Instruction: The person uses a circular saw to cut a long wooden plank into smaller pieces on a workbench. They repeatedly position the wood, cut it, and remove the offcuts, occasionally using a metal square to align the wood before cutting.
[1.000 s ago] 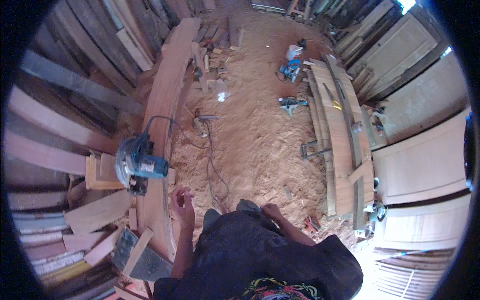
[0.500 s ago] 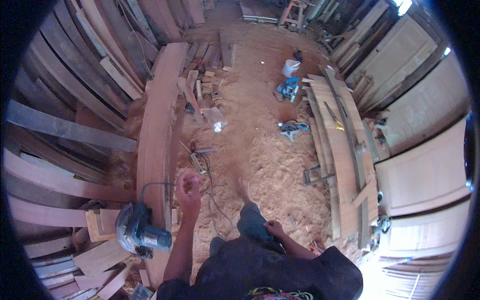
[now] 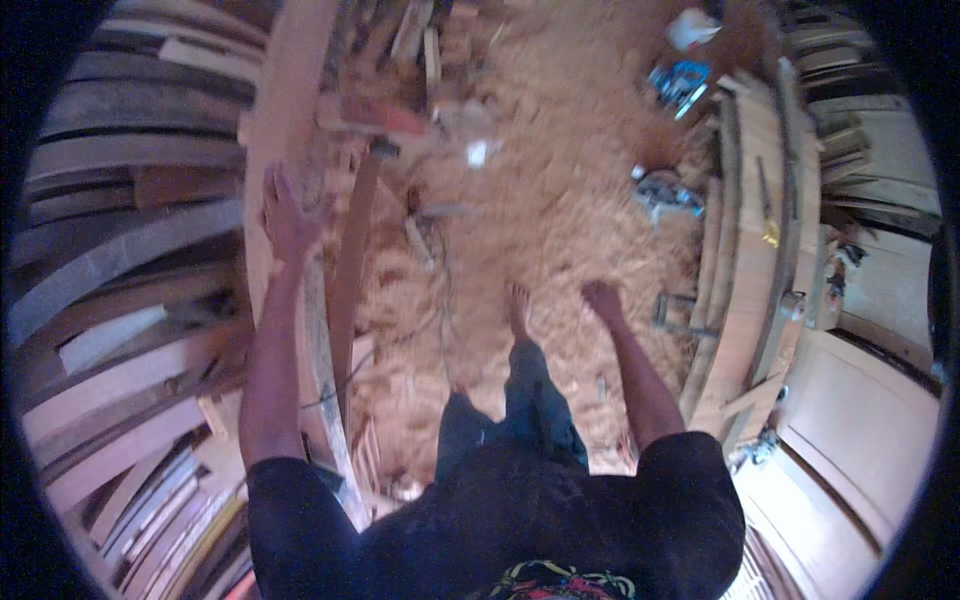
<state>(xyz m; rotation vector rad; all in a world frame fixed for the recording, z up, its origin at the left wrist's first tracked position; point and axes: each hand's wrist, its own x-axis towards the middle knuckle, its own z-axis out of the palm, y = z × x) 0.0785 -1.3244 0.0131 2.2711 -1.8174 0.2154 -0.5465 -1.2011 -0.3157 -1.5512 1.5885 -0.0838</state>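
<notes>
My left hand (image 3: 290, 215) lies over the long thick plank (image 3: 285, 95) on the left, its fingers spread and nothing in its grasp. Whether the palm presses on the wood is hard to tell through the blur. My right hand (image 3: 601, 298) hangs over the sawdust at the right of my legs, its fingers curled in, with no object showing in it. A dark cord (image 3: 350, 380) loops beside the plank near my left forearm. Along the plank's right side runs a narrower reddish board (image 3: 350, 270).
Stacked boards (image 3: 90, 160) crowd the left. More planks (image 3: 755, 215) lie at the right, a clamp (image 3: 680, 313) at their edge. Two blue power tools, one a router-like tool (image 3: 683, 85) and another (image 3: 668, 193), sit on the sawdust floor. Pale door panels (image 3: 850, 400) lean beyond.
My view has swung down and leftward. My left hand has reached forward over the plank and spread its fingers. My right hand has left my thigh and swung forward. The circular saw no longer shows.
</notes>
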